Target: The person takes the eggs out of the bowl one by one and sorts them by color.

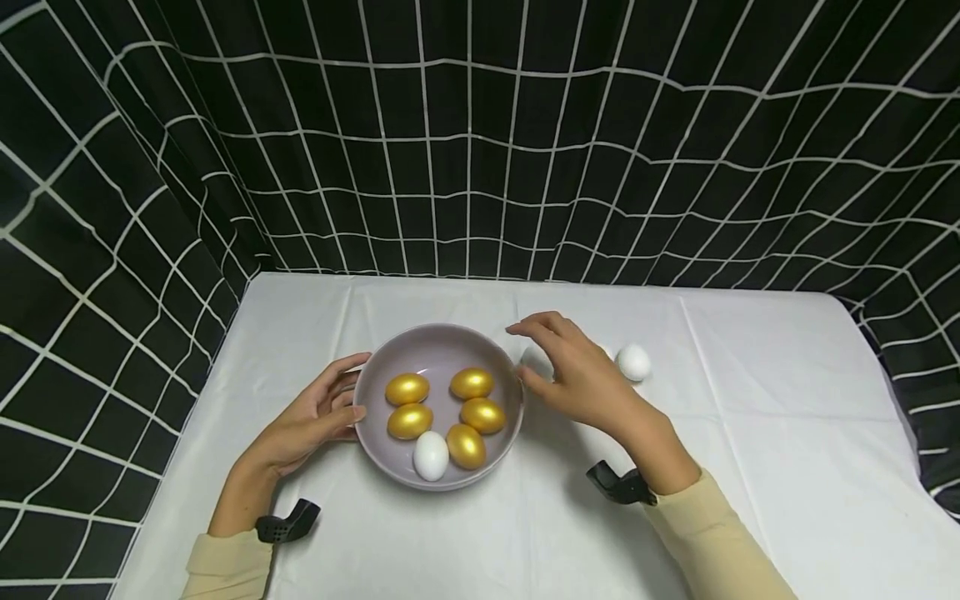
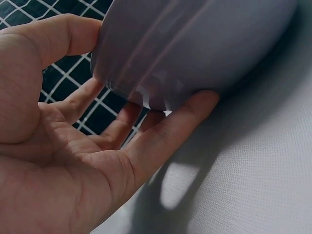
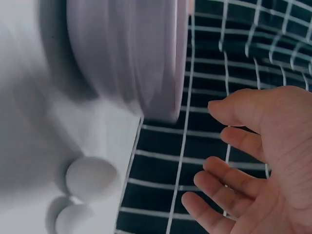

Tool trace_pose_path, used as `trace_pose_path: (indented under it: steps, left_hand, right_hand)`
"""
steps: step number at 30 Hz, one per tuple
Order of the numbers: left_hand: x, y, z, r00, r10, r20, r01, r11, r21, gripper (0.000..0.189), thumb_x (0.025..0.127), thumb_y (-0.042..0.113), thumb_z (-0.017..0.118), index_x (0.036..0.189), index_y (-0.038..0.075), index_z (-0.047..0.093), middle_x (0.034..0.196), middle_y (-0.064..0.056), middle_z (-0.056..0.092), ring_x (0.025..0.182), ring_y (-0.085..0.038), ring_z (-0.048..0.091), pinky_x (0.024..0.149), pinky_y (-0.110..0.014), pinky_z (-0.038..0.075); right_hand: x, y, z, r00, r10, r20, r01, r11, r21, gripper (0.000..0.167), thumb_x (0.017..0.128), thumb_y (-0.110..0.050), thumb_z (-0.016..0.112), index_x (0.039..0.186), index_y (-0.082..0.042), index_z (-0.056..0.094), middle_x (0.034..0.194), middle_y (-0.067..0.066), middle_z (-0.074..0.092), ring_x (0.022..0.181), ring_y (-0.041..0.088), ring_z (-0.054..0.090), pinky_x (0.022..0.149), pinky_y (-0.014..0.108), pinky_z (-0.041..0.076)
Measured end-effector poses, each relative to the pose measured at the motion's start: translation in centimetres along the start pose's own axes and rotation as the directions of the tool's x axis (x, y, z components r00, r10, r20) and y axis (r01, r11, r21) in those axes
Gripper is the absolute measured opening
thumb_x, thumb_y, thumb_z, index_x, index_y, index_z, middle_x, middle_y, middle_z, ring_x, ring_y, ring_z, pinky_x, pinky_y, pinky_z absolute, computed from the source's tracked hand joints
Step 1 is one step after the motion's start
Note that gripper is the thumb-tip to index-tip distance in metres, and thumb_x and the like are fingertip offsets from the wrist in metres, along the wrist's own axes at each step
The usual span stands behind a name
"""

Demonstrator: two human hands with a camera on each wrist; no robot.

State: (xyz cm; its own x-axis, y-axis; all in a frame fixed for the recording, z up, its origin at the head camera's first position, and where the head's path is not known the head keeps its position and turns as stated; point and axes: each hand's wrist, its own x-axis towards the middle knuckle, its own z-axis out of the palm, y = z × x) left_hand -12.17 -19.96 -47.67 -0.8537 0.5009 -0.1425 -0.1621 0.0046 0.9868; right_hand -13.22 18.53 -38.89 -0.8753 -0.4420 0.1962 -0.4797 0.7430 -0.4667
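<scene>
A mauve bowl (image 1: 437, 340) holds several gold eggs (image 1: 408, 422) and one white egg (image 1: 431, 456). My left hand (image 1: 311, 419) grips the bowl's left side; in the left wrist view the thumb is at the rim and the fingers touch the outer wall below. To the right of the bowl, my right hand (image 1: 573, 367) hovers with fingers loosely bent and nothing in them. A white egg (image 1: 536, 362) shows partly behind that hand, and another white egg (image 1: 633, 362) lies just right of it. In the right wrist view two white eggs (image 3: 91, 179) rest on the cloth.
A white cloth (image 1: 780, 433) with creases covers the table. Black curtains with a white grid (image 1: 480, 167) hang behind it and at both sides. Each wrist wears a black band-mounted device (image 1: 288, 522).
</scene>
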Motion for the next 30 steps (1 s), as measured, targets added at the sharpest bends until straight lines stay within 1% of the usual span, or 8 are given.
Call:
trace_pose_path:
  steps: [4, 9, 14, 19, 22, 26, 28, 30]
  left_hand:
    - [0.2, 0.1, 0.1, 1.0, 0.005, 0.003, -0.005, 1.0, 0.003, 0.074, 0.103, 0.003, 0.062, 0.166, 0.018, 0.026, 0.164, -0.024, 0.035, 0.129, -0.012, 0.062, 0.091, -0.039, 0.062]
    - [0.3, 0.2, 0.0, 1.0, 0.005, 0.004, -0.005, 1.0, 0.002, 0.074, 0.103, 0.004, 0.062, 0.166, 0.019, 0.026, 0.163, -0.022, 0.037, 0.128, -0.012, 0.063, 0.091, -0.039, 0.063]
    - [0.0, 0.1, 0.0, 1.0, 0.012, 0.015, -0.012, 1.0, -0.001, 0.074, 0.103, 0.005, 0.063, 0.166, 0.017, 0.025, 0.163, -0.025, 0.035, 0.127, -0.012, 0.063, 0.091, -0.039, 0.063]
    - [-0.2, -0.1, 0.0, 1.0, 0.008, 0.008, -0.008, 1.0, -0.013, 0.074, 0.103, 0.005, 0.062, 0.166, 0.017, 0.025, 0.163, -0.023, 0.036, 0.129, -0.012, 0.062, 0.092, -0.039, 0.063]
    - [-0.2, -0.2, 0.0, 1.0, 0.005, 0.006, -0.005, 1.0, -0.015, 0.074, 0.103, 0.005, 0.062, 0.166, 0.018, 0.025, 0.162, -0.021, 0.037, 0.129, -0.011, 0.062, 0.092, -0.039, 0.062]
    - [-0.1, -0.2, 0.0, 1.0, 0.008, 0.018, -0.007, 1.0, -0.021, 0.074, 0.104, 0.004, 0.062, 0.166, 0.018, 0.025, 0.162, -0.021, 0.037, 0.13, -0.011, 0.061, 0.092, -0.039, 0.062]
    - [-0.1, -0.1, 0.0, 1.0, 0.005, 0.018, -0.005, 1.0, -0.021, 0.074, 0.103, 0.004, 0.062, 0.166, 0.019, 0.025, 0.163, -0.021, 0.037, 0.13, -0.011, 0.061, 0.092, -0.039, 0.062]
    - [-0.1, -0.1, 0.1, 1.0, -0.001, 0.015, 0.001, 1.0, -0.019, 0.075, 0.103, 0.004, 0.062, 0.166, 0.02, 0.025, 0.163, -0.02, 0.037, 0.13, -0.011, 0.061, 0.092, -0.039, 0.063]
  right_hand:
    - [0.8, -1.3, 0.2, 0.996, -0.081, 0.047, 0.083, 0.996, -0.044, 0.044, 0.097, -0.022, 0.075, 0.139, -0.012, 0.065, 0.142, 0.013, 0.061, 0.132, 0.033, 0.061, 0.105, 0.053, 0.055]
    - [1.8, -2.6, 0.9, 0.977, -0.17, 0.128, 0.174, 0.985, -0.021, 0.043, 0.096, -0.017, 0.075, 0.138, -0.01, 0.066, 0.14, 0.012, 0.061, 0.127, 0.03, 0.064, 0.106, 0.048, 0.055]
    - [2.3, -4.1, 2.0, 0.944, -0.246, 0.221, 0.25, 0.968, 0.01, 0.043, 0.094, -0.015, 0.075, 0.136, -0.012, 0.067, 0.139, 0.01, 0.061, 0.124, 0.026, 0.065, 0.104, 0.043, 0.056]
    - [3.0, -5.9, 2.8, 0.901, -0.316, 0.297, 0.324, 0.946, 0.021, 0.044, 0.091, -0.012, 0.078, 0.134, -0.017, 0.069, 0.135, 0.006, 0.063, 0.118, 0.021, 0.064, 0.1, 0.038, 0.057]
    - [3.4, -6.9, 3.2, 0.853, -0.368, 0.37, 0.39, 0.92, 0.016, 0.042, 0.088, -0.01, 0.078, 0.129, -0.019, 0.071, 0.132, 0.0, 0.066, 0.119, 0.018, 0.064, 0.102, 0.036, 0.055]
    - [3.7, -8.4, 3.7, 0.757, -0.429, 0.493, 0.485, 0.875, 0.017, 0.043, 0.086, -0.002, 0.075, 0.124, -0.021, 0.072, 0.13, -0.007, 0.068, 0.122, 0.013, 0.064, 0.102, 0.03, 0.054]
    - [3.8, -9.0, 4.0, 0.72, -0.428, 0.547, 0.514, 0.858, -0.006, 0.044, 0.085, 0.0, 0.076, 0.122, -0.023, 0.072, 0.129, -0.01, 0.068, 0.119, 0.011, 0.065, 0.096, 0.027, 0.056]
    - [3.7, -9.3, 4.4, 0.691, -0.416, 0.591, 0.536, 0.843, -0.033, 0.046, 0.083, 0.002, 0.078, 0.119, -0.025, 0.072, 0.127, -0.011, 0.067, 0.116, 0.009, 0.064, 0.088, 0.026, 0.056]
